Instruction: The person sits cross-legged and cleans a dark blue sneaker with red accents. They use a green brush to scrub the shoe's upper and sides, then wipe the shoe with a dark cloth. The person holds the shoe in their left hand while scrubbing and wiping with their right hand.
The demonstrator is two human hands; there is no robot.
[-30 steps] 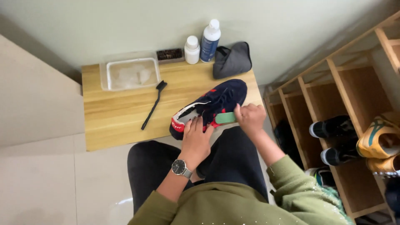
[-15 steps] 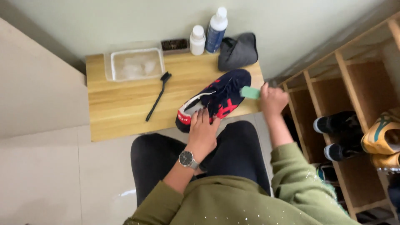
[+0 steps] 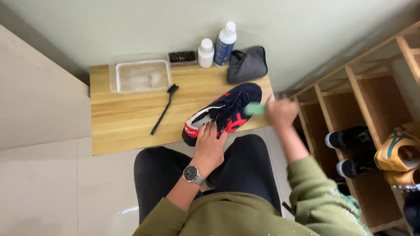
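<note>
At the far edge of the table [image 3: 122, 126], against the wall, stand two bottles side by side. The small white bottle [image 3: 205, 53] is squat, with a white cap. Just to its right the taller bottle [image 3: 225, 40] has a white top and a dark blue label wrapping its body. To their left sits a clear rectangular plastic container [image 3: 141, 76].

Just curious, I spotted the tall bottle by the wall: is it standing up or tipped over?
Upright. The tall bottle stands on its base on the wooden bench, white cap on top.
</note>
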